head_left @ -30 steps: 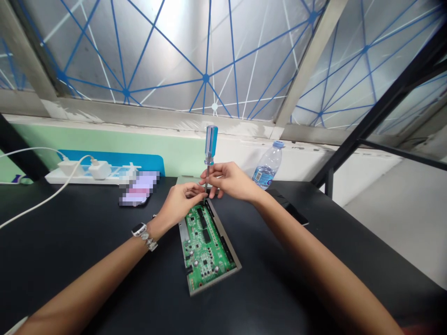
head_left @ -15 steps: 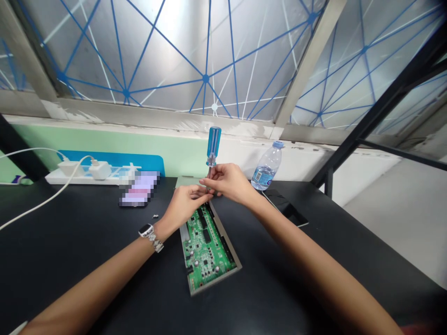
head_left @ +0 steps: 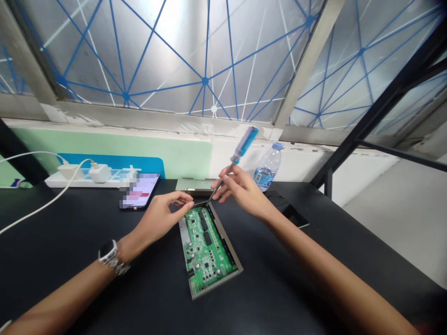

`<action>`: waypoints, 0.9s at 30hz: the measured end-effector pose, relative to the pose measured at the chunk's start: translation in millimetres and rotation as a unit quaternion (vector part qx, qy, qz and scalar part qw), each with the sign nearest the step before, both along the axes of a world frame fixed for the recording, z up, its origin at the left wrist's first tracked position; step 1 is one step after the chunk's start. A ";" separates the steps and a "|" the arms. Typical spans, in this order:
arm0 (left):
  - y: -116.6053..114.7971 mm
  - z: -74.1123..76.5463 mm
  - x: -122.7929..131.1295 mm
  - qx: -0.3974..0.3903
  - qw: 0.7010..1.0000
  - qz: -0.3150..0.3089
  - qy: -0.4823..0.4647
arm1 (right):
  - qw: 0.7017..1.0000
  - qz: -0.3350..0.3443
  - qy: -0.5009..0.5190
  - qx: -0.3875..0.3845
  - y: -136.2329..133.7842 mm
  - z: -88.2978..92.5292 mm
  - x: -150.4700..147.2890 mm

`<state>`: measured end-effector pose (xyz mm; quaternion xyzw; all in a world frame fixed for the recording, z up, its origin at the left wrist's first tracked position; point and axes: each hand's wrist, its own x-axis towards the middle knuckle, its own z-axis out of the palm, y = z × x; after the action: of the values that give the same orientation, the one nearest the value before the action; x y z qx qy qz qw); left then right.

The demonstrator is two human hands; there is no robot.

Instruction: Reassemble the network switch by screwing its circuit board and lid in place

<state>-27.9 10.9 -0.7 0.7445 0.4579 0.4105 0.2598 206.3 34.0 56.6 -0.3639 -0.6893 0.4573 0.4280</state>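
Note:
A green circuit board (head_left: pixel 206 249) lies in a grey tray-like case (head_left: pixel 233 255) on the black table (head_left: pixel 70 242). My right hand (head_left: pixel 240 190) is closed on the metal shaft of a blue-handled screwdriver (head_left: pixel 244 143), which leans to the right with its tip near the board's far corner. My left hand (head_left: pixel 162 214) rests at the board's far left corner, thumb and forefinger pinched together; whether they hold something small I cannot make out. A watch is on my left wrist.
A phone (head_left: pixel 138 195) lies on the table at the back left. A white power strip (head_left: pixel 87 176) with chargers and cables runs along the wall. A water bottle (head_left: pixel 267 167) stands behind my right hand. A flat grey cover (head_left: pixel 195 184) lies beyond the board.
The screwdriver has tipped from upright to leaning right. My left hand has drawn back to the left, away from the screwdriver tip. My right hand slid slightly right.

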 end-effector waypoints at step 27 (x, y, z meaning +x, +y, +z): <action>-32.9 -13.0 9.0 -0.029 1.000 -0.008 0.003 | 0.941 -0.096 0.293 -0.143 -45.4 -67.3 -8.4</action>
<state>-18.9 -22.1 -13.7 0.7413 0.4649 0.3928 0.2831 197.9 -11.4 -10.7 -0.3355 -0.4230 0.5943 0.5961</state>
